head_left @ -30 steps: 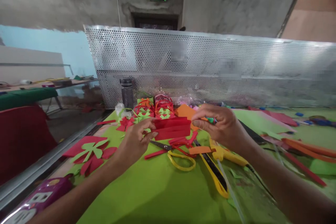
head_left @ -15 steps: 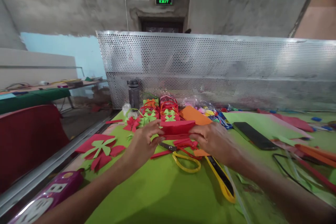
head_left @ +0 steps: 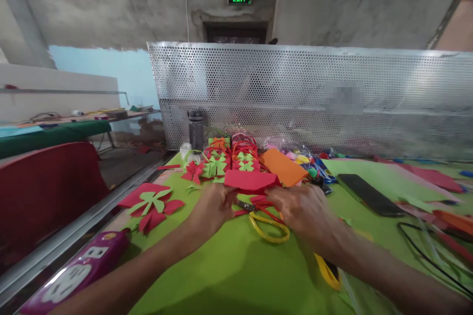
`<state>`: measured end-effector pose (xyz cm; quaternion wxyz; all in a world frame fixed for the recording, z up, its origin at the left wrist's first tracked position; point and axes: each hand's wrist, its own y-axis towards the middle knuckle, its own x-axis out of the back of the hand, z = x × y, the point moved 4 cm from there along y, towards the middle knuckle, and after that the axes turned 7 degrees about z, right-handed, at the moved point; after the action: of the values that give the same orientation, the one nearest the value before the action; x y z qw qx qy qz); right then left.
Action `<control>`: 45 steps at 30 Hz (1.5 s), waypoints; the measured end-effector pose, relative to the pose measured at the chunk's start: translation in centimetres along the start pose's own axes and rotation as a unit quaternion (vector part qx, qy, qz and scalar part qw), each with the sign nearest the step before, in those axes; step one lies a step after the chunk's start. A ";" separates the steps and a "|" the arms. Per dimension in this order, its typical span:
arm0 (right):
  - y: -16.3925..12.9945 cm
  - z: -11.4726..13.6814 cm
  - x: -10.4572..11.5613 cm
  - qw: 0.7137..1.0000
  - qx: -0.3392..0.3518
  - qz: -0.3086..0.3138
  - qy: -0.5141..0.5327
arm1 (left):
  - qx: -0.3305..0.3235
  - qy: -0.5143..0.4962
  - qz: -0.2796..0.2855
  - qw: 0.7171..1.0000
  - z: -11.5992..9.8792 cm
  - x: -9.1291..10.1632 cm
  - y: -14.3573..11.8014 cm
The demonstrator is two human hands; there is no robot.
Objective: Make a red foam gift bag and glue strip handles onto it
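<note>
A folded red paper piece [head_left: 251, 180] lies on the green table cover [head_left: 229, 266], just beyond both hands. My left hand [head_left: 216, 206] rests knuckles up with its fingertips at the paper's near left edge. My right hand [head_left: 301, 209] lies flat at the near right edge, over loose red strips [head_left: 258, 202]. Both hands are blurred and appear to hold nothing. Yellow-handled scissors [head_left: 269, 224] lie between the hands, partly under the right one.
Red and green paper baskets [head_left: 225, 157], an orange sheet [head_left: 283, 166] and a grey bottle [head_left: 195, 130] stand before a perforated metal screen [head_left: 314, 93]. A paper flower [head_left: 151, 202], purple object [head_left: 79, 273], black phone [head_left: 369, 194], yellow knife [head_left: 328, 273] and cable [head_left: 424, 246] lie around.
Both hands held the red paper up, lowered it to the table, then slid back toward me. The camera has shifted left, so everything sits further right.
</note>
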<state>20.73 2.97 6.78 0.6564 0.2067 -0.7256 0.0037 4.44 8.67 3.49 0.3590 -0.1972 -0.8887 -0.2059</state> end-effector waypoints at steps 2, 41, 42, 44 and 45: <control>0.0 0.1 -0.1 1.000 0.001 0.010 -0.005 | -0.003 0.013 -0.003 1.000 0.0 -0.2 0.1; -0.6 2.7 -1.3 0.997 0.045 0.017 -0.056 | -0.045 -0.109 0.066 0.991 -2.7 -3.3 -0.7; -0.5 2.5 -1.2 0.998 0.039 0.020 -0.036 | -0.044 -0.116 0.069 0.990 -2.4 -3.2 -0.5; -0.3 1.9 -0.8 0.999 0.027 0.023 0.013 | -0.029 -0.150 0.094 0.984 -1.9 -2.8 -0.2; -0.2 1.6 -0.5 0.998 0.030 0.024 0.046 | -0.017 -0.170 0.108 0.979 -1.6 -2.6 -0.1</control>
<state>19.33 2.47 6.04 0.6824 0.2081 -0.6989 0.0505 7.01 7.25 2.67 0.2188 -0.3300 -0.9068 -0.1449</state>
